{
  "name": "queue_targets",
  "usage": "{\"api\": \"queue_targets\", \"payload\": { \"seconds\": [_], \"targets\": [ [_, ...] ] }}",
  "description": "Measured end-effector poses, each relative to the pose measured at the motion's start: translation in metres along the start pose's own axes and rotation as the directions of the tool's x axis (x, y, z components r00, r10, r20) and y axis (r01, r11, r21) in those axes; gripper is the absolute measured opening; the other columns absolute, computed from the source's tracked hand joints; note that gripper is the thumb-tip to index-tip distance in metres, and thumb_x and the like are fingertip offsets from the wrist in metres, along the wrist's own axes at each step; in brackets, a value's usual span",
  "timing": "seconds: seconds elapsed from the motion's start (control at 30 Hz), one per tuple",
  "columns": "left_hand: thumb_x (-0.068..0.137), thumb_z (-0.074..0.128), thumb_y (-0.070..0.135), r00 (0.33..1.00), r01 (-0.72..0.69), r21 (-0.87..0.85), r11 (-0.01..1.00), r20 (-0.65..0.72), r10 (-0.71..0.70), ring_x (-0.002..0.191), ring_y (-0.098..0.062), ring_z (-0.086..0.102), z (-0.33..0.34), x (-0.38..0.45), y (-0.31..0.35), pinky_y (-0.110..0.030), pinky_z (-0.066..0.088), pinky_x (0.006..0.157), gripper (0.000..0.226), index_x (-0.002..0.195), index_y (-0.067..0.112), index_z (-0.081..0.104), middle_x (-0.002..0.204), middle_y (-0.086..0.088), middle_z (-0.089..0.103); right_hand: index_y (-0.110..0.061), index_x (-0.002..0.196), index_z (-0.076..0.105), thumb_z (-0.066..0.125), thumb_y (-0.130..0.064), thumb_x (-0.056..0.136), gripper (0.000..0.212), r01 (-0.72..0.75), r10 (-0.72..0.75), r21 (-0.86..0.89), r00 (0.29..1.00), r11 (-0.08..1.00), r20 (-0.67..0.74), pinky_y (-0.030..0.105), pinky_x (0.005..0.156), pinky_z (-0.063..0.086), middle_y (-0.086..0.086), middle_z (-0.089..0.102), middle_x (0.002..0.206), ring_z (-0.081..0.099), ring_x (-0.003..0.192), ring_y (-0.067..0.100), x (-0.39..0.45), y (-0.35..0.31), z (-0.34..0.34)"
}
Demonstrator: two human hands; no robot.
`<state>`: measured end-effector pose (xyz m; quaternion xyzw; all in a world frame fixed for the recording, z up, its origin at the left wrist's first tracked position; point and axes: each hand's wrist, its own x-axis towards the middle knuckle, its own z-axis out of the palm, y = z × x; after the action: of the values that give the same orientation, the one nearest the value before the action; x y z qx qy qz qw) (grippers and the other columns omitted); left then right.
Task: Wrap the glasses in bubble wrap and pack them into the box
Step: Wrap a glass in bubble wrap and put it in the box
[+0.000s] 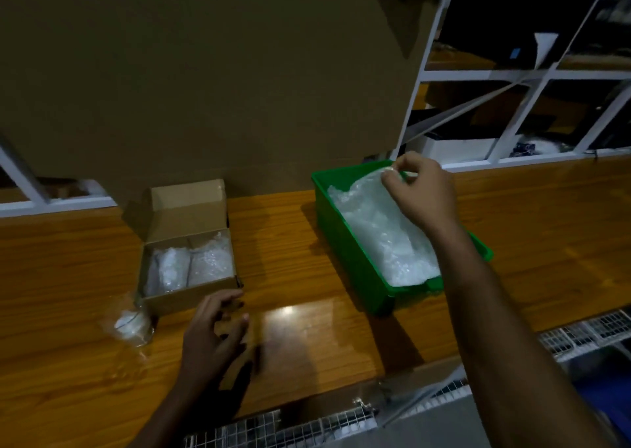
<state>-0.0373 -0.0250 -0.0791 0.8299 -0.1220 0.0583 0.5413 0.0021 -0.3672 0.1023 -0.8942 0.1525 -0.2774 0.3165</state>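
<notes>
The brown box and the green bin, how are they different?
The brown cardboard box is smaller and has a lid flap standing open; the green plastic bin is bigger and has no lid. The box holds two wrapped bundles side by side; the bin holds loose bubble wrap, which the right hand pinches at its far end. The left hand hovers near the box, holding nothing. Both sit on the wooden table with bubble wrap inside.

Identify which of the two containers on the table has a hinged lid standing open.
The small cardboard box on the left, holding wrapped bundles; its lid stands open behind it. The green bin on the right has no lid.
</notes>
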Motion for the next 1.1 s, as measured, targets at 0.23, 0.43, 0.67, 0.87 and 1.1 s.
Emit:
{"api": "queue_targets", "payload": {
  "seconds": [0.23,0.43,0.67,0.87,1.1],
  "targets": [
    [0.069,0.078,0.055,0.968,0.176,-0.465,0.868,0.243,-0.067,0.119,-0.011,0.063,-0.023,0.000,0.058,-0.025,0.055,0.088,0.073,0.131,0.024,0.056,0.126,0.006,0.069,-0.023,0.093,0.052,0.053,-0.037,0.100,0.016,0.055,-0.102,0.413,0.991,0.909,0.092,0.049,0.065,0.049,0.007,0.058,0.086,0.059,0.077,0.025,-0.092,-0.092,0.000],
    [0.072,0.081,0.055,0.946,0.308,-0.468,0.828,0.242,-0.215,0.113,-0.011,0.065,-0.050,-0.014,0.048,-0.033,0.055,0.090,0.064,0.123,0.022,0.061,0.115,0.013,0.071,-0.026,0.090,0.039,0.056,-0.030,0.095,0.018,0.192,-0.210,0.103,0.954,0.976,0.215,0.031,0.059,0.041,-0.009,0.042,0.088,0.045,0.071,0.008,-0.184,-0.089,0.085],
    [0.087,0.074,0.013,0.871,0.486,-0.308,0.818,0.097,-0.481,0.080,-0.023,0.074,-0.064,-0.036,-0.003,-0.037,0.061,0.068,0.029,0.112,0.015,0.060,0.090,-0.011,0.075,-0.032,0.143,0.029,0.037,-0.072,0.091,0.066,0.190,-0.010,-0.227,0.787,0.955,0.617,0.050,0.103,0.040,0.003,0.030,0.150,0.032,0.135,0.024,-0.229,-0.057,0.140],
    [0.090,0.066,0.002,0.883,0.469,-0.129,0.874,0.109,-0.457,0.067,-0.026,0.063,-0.081,-0.042,-0.025,-0.035,0.050,0.054,0.039,0.106,0.033,0.050,0.090,-0.010,0.068,-0.045,0.155,0.012,-0.006,-0.088,0.076,0.092,0.438,0.024,-0.364,0.612,0.822,0.791,0.056,0.114,0.018,0.002,0.009,0.166,0.009,0.149,0.029,-0.254,-0.028,0.133],
    [0.097,0.057,0.002,0.896,0.398,-0.023,0.917,0.223,-0.384,0.060,-0.001,0.062,-0.106,-0.041,-0.038,-0.023,0.047,0.046,0.025,0.103,0.024,0.068,0.101,-0.001,0.071,-0.040,0.149,0.032,0.037,-0.061,0.092,0.060,0.580,-0.223,-0.259,0.630,0.773,0.744,0.055,0.115,0.028,-0.001,0.024,0.164,0.022,0.150,0.024,-0.273,-0.015,0.123]
  ]
}}
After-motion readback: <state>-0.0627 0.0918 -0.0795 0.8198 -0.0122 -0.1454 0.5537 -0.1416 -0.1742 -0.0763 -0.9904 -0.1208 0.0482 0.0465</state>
